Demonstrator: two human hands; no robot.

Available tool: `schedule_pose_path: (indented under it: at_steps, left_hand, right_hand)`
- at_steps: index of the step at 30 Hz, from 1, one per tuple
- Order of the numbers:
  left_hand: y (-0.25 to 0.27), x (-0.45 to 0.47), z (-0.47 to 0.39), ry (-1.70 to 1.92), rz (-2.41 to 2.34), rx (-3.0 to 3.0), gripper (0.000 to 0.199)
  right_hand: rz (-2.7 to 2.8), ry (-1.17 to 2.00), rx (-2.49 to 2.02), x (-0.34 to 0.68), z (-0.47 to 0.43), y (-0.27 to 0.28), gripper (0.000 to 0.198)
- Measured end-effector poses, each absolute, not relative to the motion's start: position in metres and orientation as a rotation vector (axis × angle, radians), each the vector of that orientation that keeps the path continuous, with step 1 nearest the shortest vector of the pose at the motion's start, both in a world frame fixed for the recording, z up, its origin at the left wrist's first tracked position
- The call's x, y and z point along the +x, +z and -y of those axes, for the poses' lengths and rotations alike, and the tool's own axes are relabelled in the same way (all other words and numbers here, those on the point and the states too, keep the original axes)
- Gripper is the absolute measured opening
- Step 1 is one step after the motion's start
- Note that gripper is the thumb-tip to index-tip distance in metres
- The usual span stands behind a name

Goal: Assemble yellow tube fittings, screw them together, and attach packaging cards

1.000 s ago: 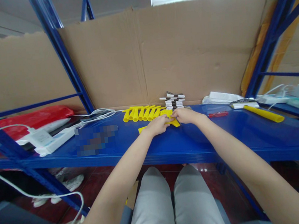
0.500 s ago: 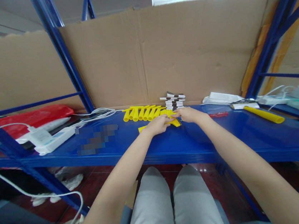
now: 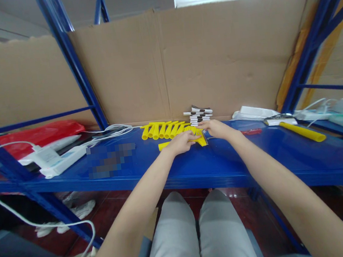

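One yellow tool [image 3: 202, 141], left hand [image 3: 180, 143] hiding part

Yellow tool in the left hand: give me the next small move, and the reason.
Probably steady the flared end of the yellow tool with the right hand: the left hand grips the tool, and the right is close to that end, though contact is unclear.

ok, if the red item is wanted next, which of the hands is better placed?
Right, I'd say. The right hand is nearer the red item, which lies to its right. The left hand is farther off and grips the yellow tool.
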State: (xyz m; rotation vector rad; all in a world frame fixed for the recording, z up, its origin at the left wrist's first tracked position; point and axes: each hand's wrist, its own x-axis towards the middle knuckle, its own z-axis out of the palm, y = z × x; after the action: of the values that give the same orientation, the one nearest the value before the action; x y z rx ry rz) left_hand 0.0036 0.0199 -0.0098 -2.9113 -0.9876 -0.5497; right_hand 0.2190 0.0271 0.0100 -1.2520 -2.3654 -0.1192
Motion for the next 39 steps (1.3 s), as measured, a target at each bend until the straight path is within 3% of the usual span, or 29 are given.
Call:
schedule_pose_path:
  at_steps: [5,11,16,22,29,39]
  left_hand:
    - [-0.011,0.004,-0.022,-0.575,0.980,-2.902,0.042]
    - [-0.011,0.003,-0.022,-0.612,1.016,-2.835,0.042]
    - [-0.008,0.004,-0.018,-0.571,1.061,-2.835,0.038]
    - [-0.013,0.004,-0.021,-0.613,1.097,-2.814,0.047]
    - [-0.013,0.002,-0.018,-0.421,1.230,-2.781,0.056]
    - [-0.010,0.004,-0.014,-0.383,1.229,-2.728,0.056]
  right_hand:
    - [2.038,0.002,-1.396,0.213,-0.027,0.011,0.052]
    - [1.681,0.961,-1.456,0.201,-0.018,0.007,0.032]
    - [1.521,1.276,-1.308,0.194,-0.014,0.006,0.020]
    - [1.446,1.354,-1.284,0.191,-0.015,0.005,0.019]
    - [1.489,1.333,-1.309,0.187,-0.013,0.006,0.017]
    - [1.504,1.298,-1.323,0.188,-0.012,0.007,0.015]
